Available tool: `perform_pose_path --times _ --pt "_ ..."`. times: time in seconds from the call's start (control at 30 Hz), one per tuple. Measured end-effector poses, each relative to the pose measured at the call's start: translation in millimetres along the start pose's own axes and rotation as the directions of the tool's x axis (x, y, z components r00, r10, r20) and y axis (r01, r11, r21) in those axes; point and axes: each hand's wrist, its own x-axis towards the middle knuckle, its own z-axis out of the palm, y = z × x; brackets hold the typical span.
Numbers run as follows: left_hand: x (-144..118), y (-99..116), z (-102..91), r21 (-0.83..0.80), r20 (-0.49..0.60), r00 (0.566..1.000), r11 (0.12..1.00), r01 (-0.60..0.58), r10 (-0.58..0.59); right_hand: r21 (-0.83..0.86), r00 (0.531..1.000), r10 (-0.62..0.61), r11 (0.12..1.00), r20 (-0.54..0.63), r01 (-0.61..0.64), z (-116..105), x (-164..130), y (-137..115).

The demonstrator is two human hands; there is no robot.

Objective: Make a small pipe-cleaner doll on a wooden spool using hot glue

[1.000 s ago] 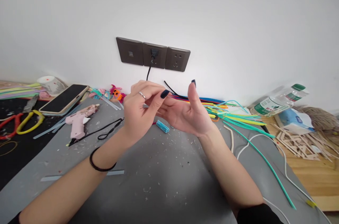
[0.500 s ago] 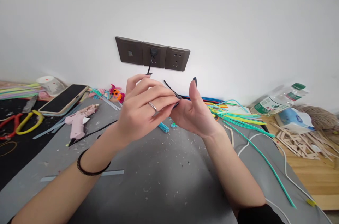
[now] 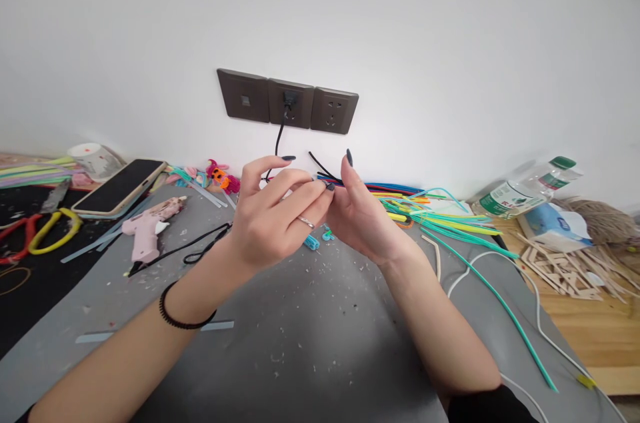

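Both hands meet above the grey bench (image 3: 310, 343): left hand (image 3: 270, 220) and right hand (image 3: 363, 213) fingers pinch, it seems, a black pipe cleaner (image 3: 323, 170); glue gun (image 3: 150, 226) lies left.

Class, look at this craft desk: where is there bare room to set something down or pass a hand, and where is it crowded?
Freest: the grey mat in front of the left hand and right hand, bearing only small scraps. Some room lies between the glue gun and the left forearm. Crowded: the colored sticks and wooden sticks on the right; the scissors and phone on the left.
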Motion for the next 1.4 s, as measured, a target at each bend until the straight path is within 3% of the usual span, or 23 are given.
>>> perform_pose_path --times 0.1,0.2,0.33,0.47,0.57,0.73,0.9,1.17,1.27,1.4 --pt "5 -1 -1.5 0.076 -0.079 0.994 0.995 -0.067 0.073 -0.012 1.000 -0.007 1.000 0.027 0.007 -1 0 1" --pt "10 -2 -3.7 0.120 -0.080 0.996 0.992 -0.038 0.047 -0.031 0.997 0.000 1.000 0.083 0.002 -5 0 1" --pt "11 -4 -6.2 0.057 -0.091 0.996 0.998 0.008 -0.003 -0.051 0.995 0.015 0.999 0.099 -0.010 -9 -2 -1" --pt "12 -5 -8.1 -0.046 -0.045 0.999 0.999 0.025 -0.027 -0.044 0.997 0.017 0.999 0.080 -0.013 -10 -3 -2" --pt "11 -4 -8.7 -0.029 -0.026 1.000 0.999 0.013 -0.014 -0.011 0.996 -0.011 1.000 0.089 0.012 -10 -2 0" --pt "8 -6 -9.0 -0.058 0.070 0.991 0.992 0.116 -0.111 0.015 0.995 -0.027 1.000 0.100 0.025 -10 -1 1" --pt "6 -7 -8.8 -0.047 0.103 0.986 0.990 0.137 -0.131 -0.006 0.995 -0.009 1.000 0.097 0.010 -7 -2 -1" --pt "7 -8 -5.6 0.051 -0.034 0.999 0.999 0.015 -0.014 -0.029 0.991 0.006 1.000 0.131 -0.002 -10 0 4" --pt "11 -7 -7.8 0.005 -0.110 0.990 0.996 0.085 -0.084 -0.022 0.981 0.008 1.000 0.192 -0.004 -14 0 4" --pt "17 -5 -14.7 -0.089 -0.114 0.961 0.966 0.242 -0.252 0.020 0.960 0.000 1.000 0.278 -0.006 -16 -2 0"
